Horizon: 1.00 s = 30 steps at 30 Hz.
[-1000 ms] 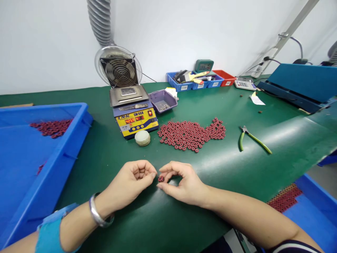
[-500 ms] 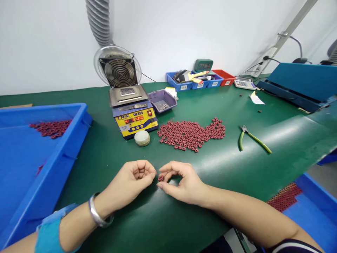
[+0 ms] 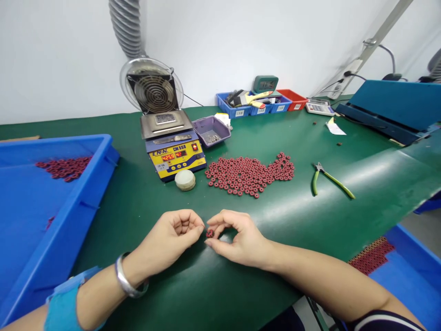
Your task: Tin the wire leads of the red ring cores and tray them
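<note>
My right hand (image 3: 237, 236) pinches a small red ring-shaped coil (image 3: 210, 233) between thumb and forefinger, just above the green table. Close by on the left, my left hand (image 3: 181, 234) has its thumb and forefinger pressed together beside the coil. Whatever is in that pinch, if anything, is too small to make out. A silver bracelet circles the left wrist. Beyond both hands lies a spread of many similar red coils (image 3: 237, 177) on the table.
Behind the hands stand a yellow-fronted solder pot (image 3: 177, 158), a round white-topped tin (image 3: 185, 179) and a purple tray (image 3: 220, 126). Green-handled cutters (image 3: 332, 179) lie right of the coils. Blue bins flank me, one on the left (image 3: 81, 204), another at lower right (image 3: 409, 280).
The coil has turned slightly in my right fingers, showing more of its face. Both hands stay nearly in place. The view has shifted a little, and the solder pot's display reads differently.
</note>
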Tool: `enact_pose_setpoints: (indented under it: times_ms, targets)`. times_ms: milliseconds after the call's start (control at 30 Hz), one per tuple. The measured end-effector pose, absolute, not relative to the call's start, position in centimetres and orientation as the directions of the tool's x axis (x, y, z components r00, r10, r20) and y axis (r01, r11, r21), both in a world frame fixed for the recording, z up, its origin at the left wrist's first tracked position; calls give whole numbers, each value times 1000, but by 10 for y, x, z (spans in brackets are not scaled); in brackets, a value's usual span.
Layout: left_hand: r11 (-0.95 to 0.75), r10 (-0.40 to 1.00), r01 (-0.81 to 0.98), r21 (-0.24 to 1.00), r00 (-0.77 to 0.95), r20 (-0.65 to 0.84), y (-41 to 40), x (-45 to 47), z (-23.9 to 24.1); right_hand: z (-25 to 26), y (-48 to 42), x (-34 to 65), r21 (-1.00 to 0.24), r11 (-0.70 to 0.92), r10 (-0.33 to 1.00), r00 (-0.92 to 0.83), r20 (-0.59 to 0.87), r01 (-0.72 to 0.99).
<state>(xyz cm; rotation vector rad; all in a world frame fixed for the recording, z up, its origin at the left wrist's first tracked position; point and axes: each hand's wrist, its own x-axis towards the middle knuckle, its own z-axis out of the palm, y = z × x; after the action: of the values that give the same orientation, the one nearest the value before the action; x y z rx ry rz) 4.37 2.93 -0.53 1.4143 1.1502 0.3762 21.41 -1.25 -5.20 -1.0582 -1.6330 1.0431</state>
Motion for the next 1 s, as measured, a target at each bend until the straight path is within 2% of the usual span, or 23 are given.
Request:
enact_pose_setpoints:
  times_ms: [333, 1000]
  targets:
    - [172, 795, 418, 892, 477, -376, 30, 43, -6, -54, -12, 213, -939, 294, 941, -224, 252, 179]
    - [189, 784, 420, 888, 480, -394, 30, 44, -5, -54, -12, 211, -974, 197, 958, -232, 167, 111]
